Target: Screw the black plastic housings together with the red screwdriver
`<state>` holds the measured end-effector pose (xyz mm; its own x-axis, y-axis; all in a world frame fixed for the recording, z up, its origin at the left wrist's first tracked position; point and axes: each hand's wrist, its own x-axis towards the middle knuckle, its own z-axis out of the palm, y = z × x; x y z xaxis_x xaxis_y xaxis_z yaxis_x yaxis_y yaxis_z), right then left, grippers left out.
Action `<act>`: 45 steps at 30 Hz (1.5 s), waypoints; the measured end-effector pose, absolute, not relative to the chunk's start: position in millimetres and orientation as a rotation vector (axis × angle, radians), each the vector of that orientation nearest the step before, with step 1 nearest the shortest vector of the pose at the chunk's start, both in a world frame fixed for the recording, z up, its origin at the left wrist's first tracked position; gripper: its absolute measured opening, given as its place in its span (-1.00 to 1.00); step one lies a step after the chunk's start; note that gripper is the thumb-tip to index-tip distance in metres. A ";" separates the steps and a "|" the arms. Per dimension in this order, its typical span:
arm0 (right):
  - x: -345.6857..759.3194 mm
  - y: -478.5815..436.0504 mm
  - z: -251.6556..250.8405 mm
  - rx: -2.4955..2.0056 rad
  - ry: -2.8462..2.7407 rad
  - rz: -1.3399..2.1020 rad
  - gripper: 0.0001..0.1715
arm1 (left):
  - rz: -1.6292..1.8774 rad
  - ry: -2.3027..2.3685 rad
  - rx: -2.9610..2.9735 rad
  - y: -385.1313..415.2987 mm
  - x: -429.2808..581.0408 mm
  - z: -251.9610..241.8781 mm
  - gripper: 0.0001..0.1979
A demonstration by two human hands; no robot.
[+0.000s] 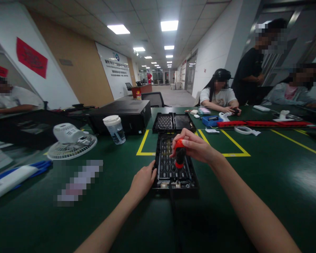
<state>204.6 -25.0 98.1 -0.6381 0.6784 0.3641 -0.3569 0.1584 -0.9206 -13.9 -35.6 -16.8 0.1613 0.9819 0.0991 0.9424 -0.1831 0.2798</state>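
Observation:
Directly before me on the green table lies an open black plastic casing, with a honeycomb-like ribbed inside and small parts along its near edge. My right hand is closed around the red and black handle of a screwdriver. The screwdriver stands nearly upright, its shaft pointing down at the casing's near edge; whether the tip sits in a screw is too small to tell. My left hand grips the casing's left side wall, its fingertips partly hidden. A dark strap or cable runs from the near edge toward me.
Beyond lies another open black case. Left stand a clear cup with white lid, a large black box and a white fan. Right are a blue tray and red strips. Several people are around the table.

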 end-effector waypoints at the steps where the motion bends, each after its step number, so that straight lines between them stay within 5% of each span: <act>1: 205.2 -24.8 98.2 -0.332 -1.628 1.592 -0.92 | 0.392 1.901 2.275 -35.6 -14.1 -17.1 -0.55; 45: 203.3 -36.5 115.9 -0.808 -2.051 0.714 -0.75 | 0.370 1.923 2.280 -36.6 -14.1 -16.4 -0.55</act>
<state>203.3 -36.5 115.9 -0.4746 0.7445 0.4695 0.2921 0.6364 -0.7139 -14.1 -36.6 -16.4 0.1548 0.9829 0.0994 0.9496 -0.1758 0.2596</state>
